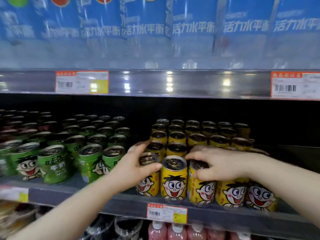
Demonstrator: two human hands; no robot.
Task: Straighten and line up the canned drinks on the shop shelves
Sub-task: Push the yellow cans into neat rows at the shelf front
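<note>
Head view: on the middle shelf (121,202) our left hand (136,164) grips one front yellow can (149,159), our right hand (223,168) grips a second yellow can (200,191); yellow rows (195,135) look nearly aligned, green cans (52,163) appear crooked.

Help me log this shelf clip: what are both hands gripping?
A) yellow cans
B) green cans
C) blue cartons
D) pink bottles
A: the left hand and right hand each curl their fingers round the top of one of the front-row yellow cans.
</note>
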